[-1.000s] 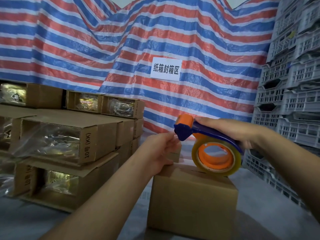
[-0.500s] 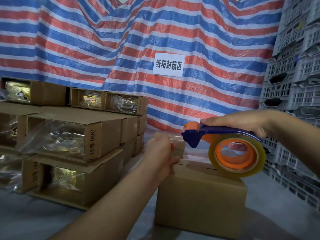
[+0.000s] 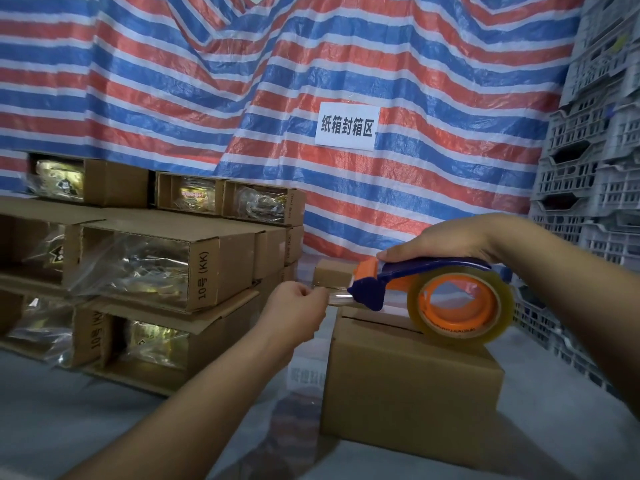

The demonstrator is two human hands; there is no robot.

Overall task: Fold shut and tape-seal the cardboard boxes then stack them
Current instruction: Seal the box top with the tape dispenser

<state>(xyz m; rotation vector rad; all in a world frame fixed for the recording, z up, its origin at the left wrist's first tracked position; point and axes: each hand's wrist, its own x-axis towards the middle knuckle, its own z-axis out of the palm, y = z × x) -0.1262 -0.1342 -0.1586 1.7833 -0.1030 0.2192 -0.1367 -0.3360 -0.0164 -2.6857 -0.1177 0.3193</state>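
Note:
A closed brown cardboard box (image 3: pixel 408 386) stands on the grey surface in front of me, its top flaps folded with the seam showing. My right hand (image 3: pixel 446 242) grips the blue handle of a tape dispenser (image 3: pixel 433 289) whose clear roll on an orange core hovers over the box top. My left hand (image 3: pixel 298 308) pinches the free end of the clear tape (image 3: pixel 337 297), stretched from the dispenser's blue nose past the box's left edge. A small box (image 3: pixel 332 275) sits behind.
Stacks of open cartons (image 3: pixel 156 268) with plastic-wrapped goods fill the left side. Grey plastic crates (image 3: pixel 588 188) are piled along the right. A striped red, blue and white tarp (image 3: pixel 277 81) with a white paper sign (image 3: pixel 346 128) hangs behind.
My right hand has drawn the dispenser to the right and lowered it over the box. My left hand stayed at the box's left edge, now pulling out a short strip of tape.

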